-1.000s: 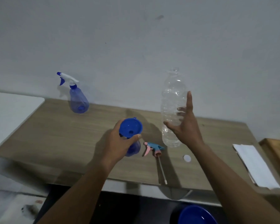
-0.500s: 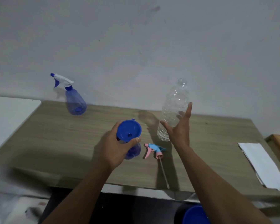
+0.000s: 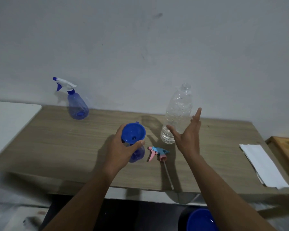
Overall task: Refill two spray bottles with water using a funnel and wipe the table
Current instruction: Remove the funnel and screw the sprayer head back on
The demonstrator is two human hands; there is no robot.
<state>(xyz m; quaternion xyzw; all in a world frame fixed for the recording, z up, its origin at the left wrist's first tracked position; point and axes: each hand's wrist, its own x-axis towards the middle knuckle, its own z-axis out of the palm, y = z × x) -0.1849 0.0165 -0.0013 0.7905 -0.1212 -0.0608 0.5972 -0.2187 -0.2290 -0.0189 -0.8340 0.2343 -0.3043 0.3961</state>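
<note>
My left hand [image 3: 120,152] grips a small blue spray bottle [image 3: 138,155] without its head, standing on the wooden table [image 3: 57,147]. A blue funnel [image 3: 133,133] sits in the bottle's neck. The bottle's pink and blue spray head [image 3: 158,151] lies on the table just right of it, its tube pointing at the front edge. A clear plastic water bottle [image 3: 178,112] with no cap stands behind, leaning slightly right. My right hand [image 3: 188,137] is open beside it, palm toward the bottle, fingers spread. A second blue spray bottle [image 3: 77,105] with a white head stands at the back left.
Folded white paper [image 3: 260,164] lies at the table's right end, next to a wooden frame [image 3: 287,150]. A white surface [image 3: 7,117] adjoins the table on the left. A blue round container [image 3: 202,220] sits below the front edge. The wall runs close behind.
The clear bottle now stands farther back on the table and my right hand has opened away from it. My left hand has kept its hold on the funnel-topped bottle.
</note>
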